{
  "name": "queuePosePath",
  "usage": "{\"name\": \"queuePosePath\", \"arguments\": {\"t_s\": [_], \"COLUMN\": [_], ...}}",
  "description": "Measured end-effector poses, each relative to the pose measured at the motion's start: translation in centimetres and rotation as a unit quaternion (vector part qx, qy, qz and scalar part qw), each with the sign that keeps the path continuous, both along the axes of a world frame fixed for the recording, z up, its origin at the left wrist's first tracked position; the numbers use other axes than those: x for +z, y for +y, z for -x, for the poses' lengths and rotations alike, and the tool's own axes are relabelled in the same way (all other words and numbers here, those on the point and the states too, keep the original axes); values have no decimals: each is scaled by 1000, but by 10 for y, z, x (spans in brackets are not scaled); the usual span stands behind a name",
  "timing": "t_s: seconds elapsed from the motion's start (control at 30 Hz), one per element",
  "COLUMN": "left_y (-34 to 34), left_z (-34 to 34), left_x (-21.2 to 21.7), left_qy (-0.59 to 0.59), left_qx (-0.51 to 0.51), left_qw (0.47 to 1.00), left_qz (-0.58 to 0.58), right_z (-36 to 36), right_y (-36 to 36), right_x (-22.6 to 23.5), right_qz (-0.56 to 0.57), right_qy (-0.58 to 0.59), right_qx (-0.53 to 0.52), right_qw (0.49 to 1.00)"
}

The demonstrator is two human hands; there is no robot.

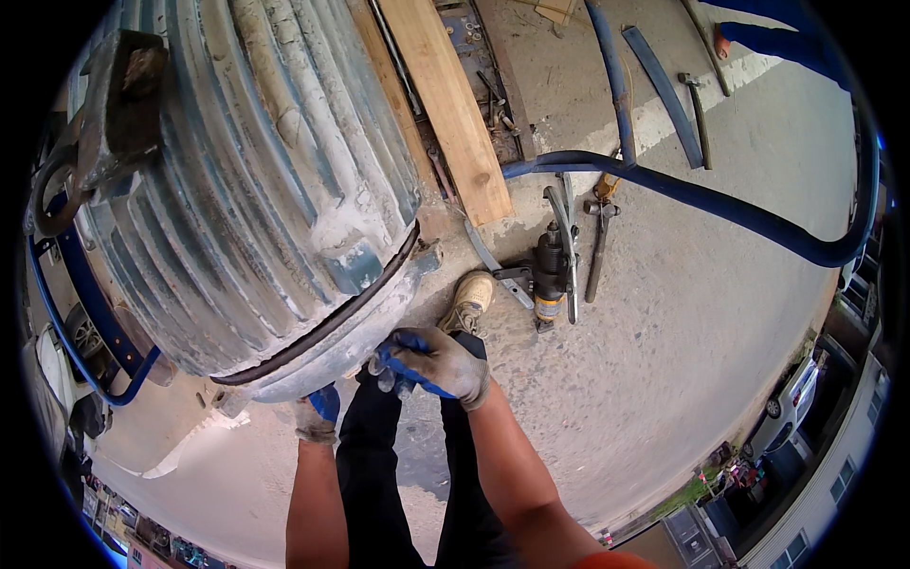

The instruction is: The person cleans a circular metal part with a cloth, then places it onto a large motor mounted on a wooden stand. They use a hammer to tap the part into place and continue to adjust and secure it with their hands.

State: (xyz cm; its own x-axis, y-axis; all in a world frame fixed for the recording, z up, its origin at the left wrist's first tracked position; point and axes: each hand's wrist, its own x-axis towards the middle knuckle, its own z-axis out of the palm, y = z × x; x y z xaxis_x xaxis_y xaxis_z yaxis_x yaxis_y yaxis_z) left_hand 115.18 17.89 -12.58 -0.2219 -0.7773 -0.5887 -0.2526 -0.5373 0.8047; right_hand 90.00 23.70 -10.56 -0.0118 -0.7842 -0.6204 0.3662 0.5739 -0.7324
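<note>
A large, dusty ribbed electric motor (pixel 275 180) lies in front of me on the left. Its round end cover (pixel 322 356) stands slightly off the ribbed body, with a dark gap between them. Both my hands wear grey gloves with blue palms. My left hand (pixel 319 414) is at the cover's lower edge, its fingers mostly hidden behind the rim. Close to the cover's right side, my right hand (pixel 434 365) has its fingers curled; whatever is in them, if anything, is hidden. My shoe (pixel 470 299) rests on the ground just beyond the right hand.
Right of my foot are a black hydraulic puller (pixel 548 270) and a hammer (pixel 599 237). A wooden plank (pixel 445 104) lies beside the motor. A blue tubular frame (pixel 711 194) crosses the ground. Farther off lies another hammer (pixel 699 119), near another person's hand (pixel 723 45).
</note>
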Motion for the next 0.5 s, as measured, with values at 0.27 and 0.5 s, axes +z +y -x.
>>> {"name": "queuePosePath", "arguments": {"t_s": [0.27, 0.5], "left_y": [1, -11], "left_z": [-1, -28], "left_x": [52, 132], "left_qy": [-112, -133], "left_qx": [16, 150], "left_qw": [992, 980], "left_qz": [-49, -11], "right_z": [220, 234], "right_y": [-120, -177], "right_x": [-102, -111], "right_qz": [-192, -244], "right_qy": [511, 599], "right_qx": [-122, 140], "right_qw": [829, 750]}}
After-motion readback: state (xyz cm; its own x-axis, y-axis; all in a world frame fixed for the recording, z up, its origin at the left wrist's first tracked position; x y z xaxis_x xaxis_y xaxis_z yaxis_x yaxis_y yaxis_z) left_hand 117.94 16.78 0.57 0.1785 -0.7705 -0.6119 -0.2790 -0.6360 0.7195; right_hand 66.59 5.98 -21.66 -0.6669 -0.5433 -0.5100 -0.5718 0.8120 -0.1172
